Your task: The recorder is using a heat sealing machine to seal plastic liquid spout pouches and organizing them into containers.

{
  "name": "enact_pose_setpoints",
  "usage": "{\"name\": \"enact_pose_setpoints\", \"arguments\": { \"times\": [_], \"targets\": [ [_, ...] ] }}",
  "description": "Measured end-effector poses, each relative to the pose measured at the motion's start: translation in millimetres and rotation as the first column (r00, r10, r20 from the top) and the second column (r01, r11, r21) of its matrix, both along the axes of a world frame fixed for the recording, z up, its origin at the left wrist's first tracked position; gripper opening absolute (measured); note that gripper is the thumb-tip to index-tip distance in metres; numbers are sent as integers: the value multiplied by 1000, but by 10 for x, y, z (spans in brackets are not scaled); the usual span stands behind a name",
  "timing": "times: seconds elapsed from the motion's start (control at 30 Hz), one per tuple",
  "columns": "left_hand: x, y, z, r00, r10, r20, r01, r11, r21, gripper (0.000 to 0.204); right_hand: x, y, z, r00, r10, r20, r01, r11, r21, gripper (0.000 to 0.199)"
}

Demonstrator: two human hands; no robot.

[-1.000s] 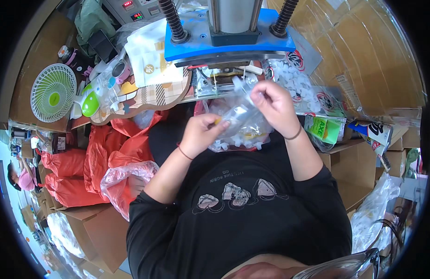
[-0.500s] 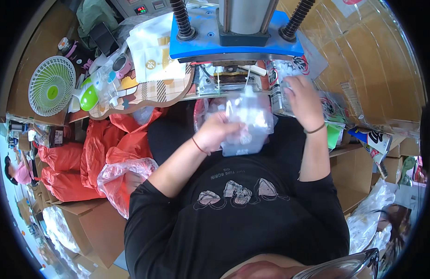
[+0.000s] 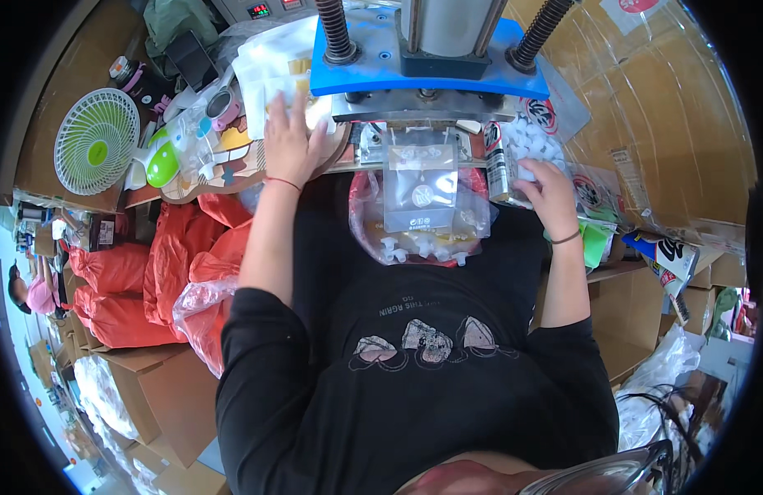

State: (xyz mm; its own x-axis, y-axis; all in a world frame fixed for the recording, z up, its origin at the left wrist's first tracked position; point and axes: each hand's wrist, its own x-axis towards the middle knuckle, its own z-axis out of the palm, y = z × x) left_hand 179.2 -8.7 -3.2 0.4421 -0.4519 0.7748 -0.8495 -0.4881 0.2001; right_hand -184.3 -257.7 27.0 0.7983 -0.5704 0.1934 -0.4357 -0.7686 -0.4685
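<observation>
Clear packet (image 3: 420, 186) hangs under blue press (image 3: 431, 62); both hands' fingers open on cluttered bench (image 3: 233, 177).

Top of the press (image 3: 428, 58) is cut off by the frame edge, so no idea how tall it goes. The clear bag (image 3: 420, 186) has its top edge tucked under the press plate, can't see that bit. Right hand (image 3: 550, 196) fingertips are buried in the white parts (image 3: 526, 144), can't tell what it's got. Left hand (image 3: 290, 140) covers whatever's under the palm. Tabletop (image 3: 233, 177) mostly hidden by clutter.
</observation>
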Motion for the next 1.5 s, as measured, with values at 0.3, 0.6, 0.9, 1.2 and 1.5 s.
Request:
{"name": "enact_pose_setpoints", "arguments": {
  "times": [0.3, 0.6, 0.9, 1.2, 1.5],
  "targets": [
    [-602, 596, -250, 438, -397, -807, 404, 888, -218, 28, 220, 506, 333, 939, 140, 314, -200, 966, 167, 21],
    [-1353, 301, 33, 35, -399, -916, 548, 775, -316, 20, 863, 870, 511, 851, 326, 411, -419, 894, 158, 17],
    [-1764, 137, 107, -670, -296, -681, 344, 688, -639, 17, 542, 594, 492, 841, 501, 204, -540, 797, 270, 21],
    [-1114, -305, 84, -642, -399, -655, 187, 746, -639, 32, 221, 12, 161, 966, -73, -248, 21, 978, -208, 29],
    [28, -31, -319, 642, -312, -700, 88, 938, -336, 47, 200, -79, -121, 996, -42, -84, 29, 987, -156, 36]
  ]
}}
